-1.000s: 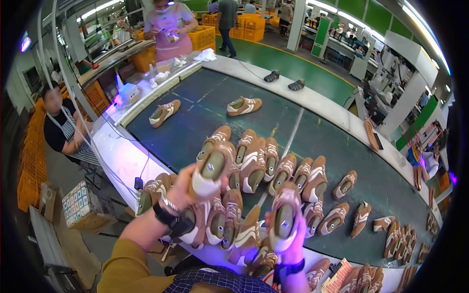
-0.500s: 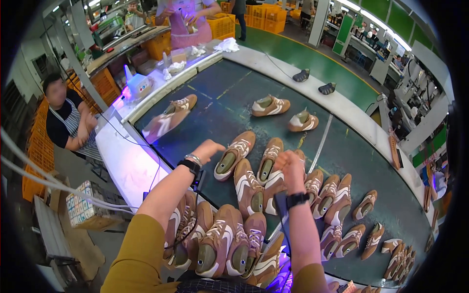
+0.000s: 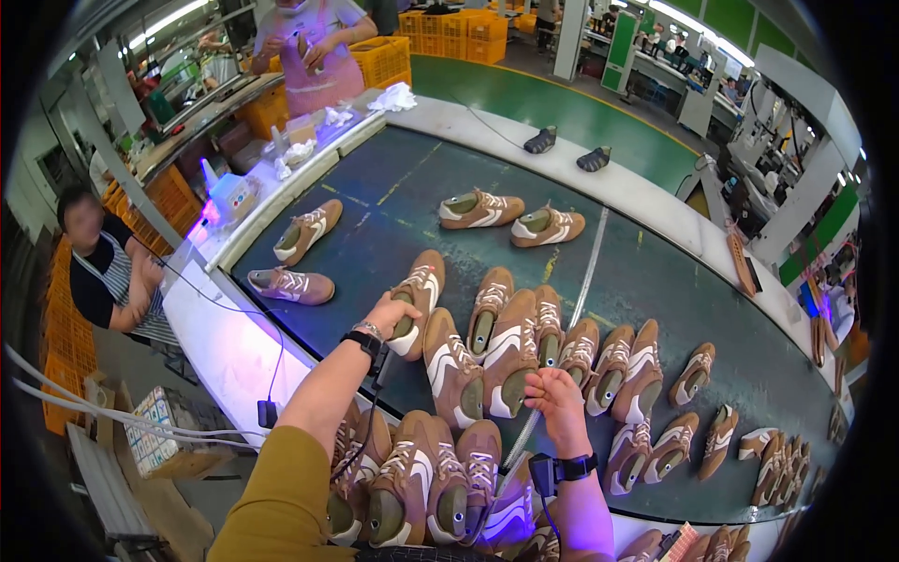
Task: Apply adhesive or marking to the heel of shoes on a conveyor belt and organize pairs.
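Observation:
Brown-and-white lace-up sneakers stand in rows on a dark green conveyor belt point(image 3: 375, 239). My left hand point(image 3: 391, 316) grips the heel opening of one brown sneaker point(image 3: 423, 284), thumb at its collar. Curled in front of my body, my right hand point(image 3: 556, 398) has its fingertips beside the heel of another sneaker point(image 3: 514, 347), with nothing visible in them. A sneaker with a white stripe point(image 3: 453, 361) stands between the two hands. Farther left lie two single sneakers, one pointing away point(image 3: 309, 231) and one pointing right point(image 3: 292, 286).
More sneakers point(image 3: 412, 468) crowd the near edge under my forearms, and others point(image 3: 674, 440) stand to the right. Two dark shoes point(image 3: 593, 159) rest on the white far ledge point(image 3: 655, 183). A person in a striped apron point(image 3: 131, 267) sits at left; another point(image 3: 314, 56) stands behind.
My left hand has closed on the sneaker that it was beside. At far left, the blurred sneaker now rests on the belt. My right hand is now lower, near a sneaker heel. The view has shifted.

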`<action>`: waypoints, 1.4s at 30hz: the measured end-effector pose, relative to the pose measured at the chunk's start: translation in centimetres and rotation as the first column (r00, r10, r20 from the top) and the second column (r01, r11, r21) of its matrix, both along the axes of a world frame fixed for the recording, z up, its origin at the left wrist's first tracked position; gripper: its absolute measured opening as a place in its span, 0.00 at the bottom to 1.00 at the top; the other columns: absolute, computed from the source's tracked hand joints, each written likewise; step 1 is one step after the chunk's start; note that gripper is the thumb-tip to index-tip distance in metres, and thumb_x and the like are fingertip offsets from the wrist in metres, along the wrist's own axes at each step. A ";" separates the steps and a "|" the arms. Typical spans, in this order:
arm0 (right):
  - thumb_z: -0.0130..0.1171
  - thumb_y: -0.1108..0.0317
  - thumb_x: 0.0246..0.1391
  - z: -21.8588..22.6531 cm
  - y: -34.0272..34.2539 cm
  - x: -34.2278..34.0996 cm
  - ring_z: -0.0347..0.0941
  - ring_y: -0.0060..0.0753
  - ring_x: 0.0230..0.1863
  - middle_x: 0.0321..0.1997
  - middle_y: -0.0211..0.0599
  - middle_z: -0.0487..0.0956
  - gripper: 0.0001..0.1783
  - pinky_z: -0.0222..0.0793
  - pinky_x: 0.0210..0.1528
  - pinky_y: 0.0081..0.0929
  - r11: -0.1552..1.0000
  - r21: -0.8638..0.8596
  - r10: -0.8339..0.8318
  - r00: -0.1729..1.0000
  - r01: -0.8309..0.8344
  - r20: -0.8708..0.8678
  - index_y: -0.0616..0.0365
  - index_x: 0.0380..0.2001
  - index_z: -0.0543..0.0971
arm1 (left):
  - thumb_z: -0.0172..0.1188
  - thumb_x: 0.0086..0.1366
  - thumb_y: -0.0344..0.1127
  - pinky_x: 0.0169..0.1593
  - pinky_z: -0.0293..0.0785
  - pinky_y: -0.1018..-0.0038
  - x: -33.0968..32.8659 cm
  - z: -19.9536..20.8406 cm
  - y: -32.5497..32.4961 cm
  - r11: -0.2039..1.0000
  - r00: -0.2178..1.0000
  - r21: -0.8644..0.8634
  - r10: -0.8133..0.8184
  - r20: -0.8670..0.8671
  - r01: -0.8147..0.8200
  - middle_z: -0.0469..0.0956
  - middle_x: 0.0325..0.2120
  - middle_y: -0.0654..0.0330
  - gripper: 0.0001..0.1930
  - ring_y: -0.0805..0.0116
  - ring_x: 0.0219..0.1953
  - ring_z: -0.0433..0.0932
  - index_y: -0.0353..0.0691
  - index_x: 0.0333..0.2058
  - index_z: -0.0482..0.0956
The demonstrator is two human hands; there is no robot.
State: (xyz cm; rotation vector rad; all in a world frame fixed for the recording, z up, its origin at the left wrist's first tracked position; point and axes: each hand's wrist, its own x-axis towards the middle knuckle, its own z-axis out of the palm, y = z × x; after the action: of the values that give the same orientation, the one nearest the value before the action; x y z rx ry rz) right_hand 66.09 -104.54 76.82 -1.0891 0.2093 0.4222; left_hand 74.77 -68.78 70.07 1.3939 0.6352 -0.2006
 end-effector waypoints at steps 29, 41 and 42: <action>0.61 0.36 0.41 7.9 -7.8 -13.1 0.70 0.30 0.51 0.51 0.38 0.71 0.50 0.67 0.54 0.29 0.941 0.333 -0.180 0.922 0.060 0.341 0.63 0.57 0.60 | 0.64 0.51 0.39 0.64 0.46 0.60 -25.6 16.0 -28.8 0.553 0.456 0.696 -0.818 0.350 0.458 0.48 0.56 0.34 0.53 0.46 0.62 0.50 0.21 0.57 0.29; 0.64 0.39 0.37 7.9 -10.5 -15.3 0.71 0.31 0.49 0.49 0.41 0.72 0.50 0.68 0.52 0.28 0.965 0.245 -0.176 0.921 0.093 0.346 0.66 0.55 0.61 | 0.69 0.44 0.41 0.60 0.52 0.59 -27.3 14.0 -31.5 0.654 0.437 0.702 -0.738 0.513 0.281 0.55 0.48 0.38 0.51 0.42 0.56 0.56 0.21 0.56 0.41; 0.64 0.39 0.37 7.9 -10.2 -15.1 0.71 0.31 0.49 0.49 0.41 0.72 0.50 0.68 0.52 0.28 0.967 0.244 -0.162 0.926 0.080 0.341 0.66 0.55 0.61 | 0.69 0.44 0.41 0.60 0.52 0.59 -27.3 14.3 -31.4 0.658 0.451 0.701 -0.732 0.511 0.275 0.55 0.48 0.38 0.51 0.42 0.56 0.56 0.21 0.56 0.41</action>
State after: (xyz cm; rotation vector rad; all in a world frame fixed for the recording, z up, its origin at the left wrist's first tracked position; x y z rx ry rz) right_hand 50.97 -114.71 84.69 -0.9037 -0.0946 0.1245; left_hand 47.46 -100.20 84.41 2.0080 -0.5840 0.1123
